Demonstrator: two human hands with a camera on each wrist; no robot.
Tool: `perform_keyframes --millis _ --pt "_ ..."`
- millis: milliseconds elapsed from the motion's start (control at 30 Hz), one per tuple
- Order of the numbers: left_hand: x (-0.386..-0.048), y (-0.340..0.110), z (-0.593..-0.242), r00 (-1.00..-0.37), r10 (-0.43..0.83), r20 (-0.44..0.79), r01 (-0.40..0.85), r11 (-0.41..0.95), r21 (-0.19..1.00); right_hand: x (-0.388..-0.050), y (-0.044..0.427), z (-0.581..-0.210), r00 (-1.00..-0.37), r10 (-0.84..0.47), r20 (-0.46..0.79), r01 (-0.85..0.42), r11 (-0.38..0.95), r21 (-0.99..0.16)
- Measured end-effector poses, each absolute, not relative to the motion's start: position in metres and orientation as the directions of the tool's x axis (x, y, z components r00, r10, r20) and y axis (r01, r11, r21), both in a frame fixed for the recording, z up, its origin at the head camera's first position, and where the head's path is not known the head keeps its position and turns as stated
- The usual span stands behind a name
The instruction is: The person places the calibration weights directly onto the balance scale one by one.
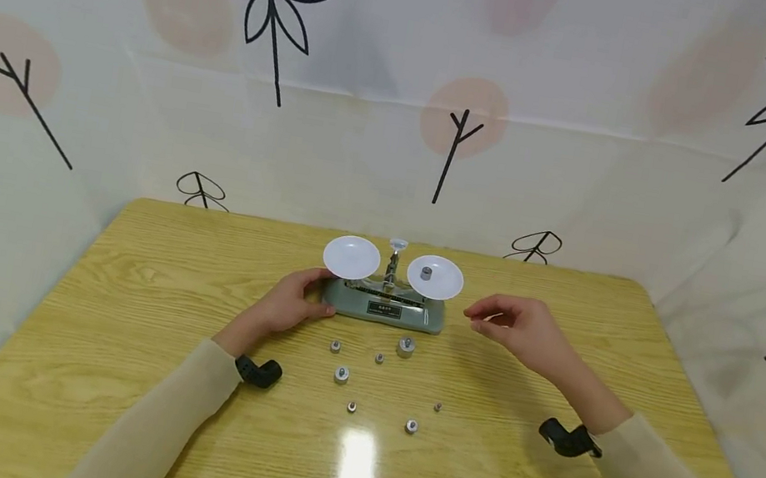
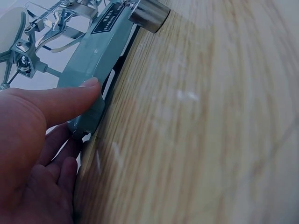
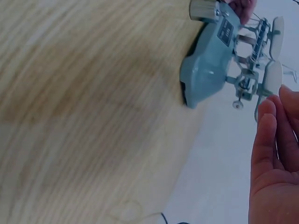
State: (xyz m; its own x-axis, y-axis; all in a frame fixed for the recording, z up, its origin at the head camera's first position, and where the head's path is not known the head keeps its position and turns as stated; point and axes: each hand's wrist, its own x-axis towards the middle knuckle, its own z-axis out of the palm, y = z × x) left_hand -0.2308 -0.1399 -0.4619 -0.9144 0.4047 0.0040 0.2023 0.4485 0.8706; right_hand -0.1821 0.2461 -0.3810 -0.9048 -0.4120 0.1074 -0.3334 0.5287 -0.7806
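A green balance scale with two white pans stands near the table's far edge. My left hand grips the left end of its base, the thumb on the front side and the fingers around the end. One metal weight sits on the right pan; the left pan bears nothing visible. To the right of the scale, my right hand hovers apart from it, fingers loosely bent, with nothing seen between them. In the right wrist view its fingertips overlap the pan's edge.
Several metal weights of different sizes lie in front of the scale, the largest weight close to its base. The wooden table meets a patterned cloth behind and at both sides.
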Motion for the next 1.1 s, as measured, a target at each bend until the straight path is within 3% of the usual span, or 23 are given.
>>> perform_keyframes --millis 867,1100 --pt "-0.230 -0.140 -0.461 -0.918 0.398 -0.007 0.191 0.456 0.869 -0.142 0.233 -0.438 -0.846 -0.532 0.039 -0.331 0.465 -0.821" --pt "-0.229 -0.140 -0.460 -0.918 0.397 -0.012 0.187 0.460 0.868 -0.137 0.231 -0.445 -0.791 -0.612 0.021 -0.310 0.371 -0.876"
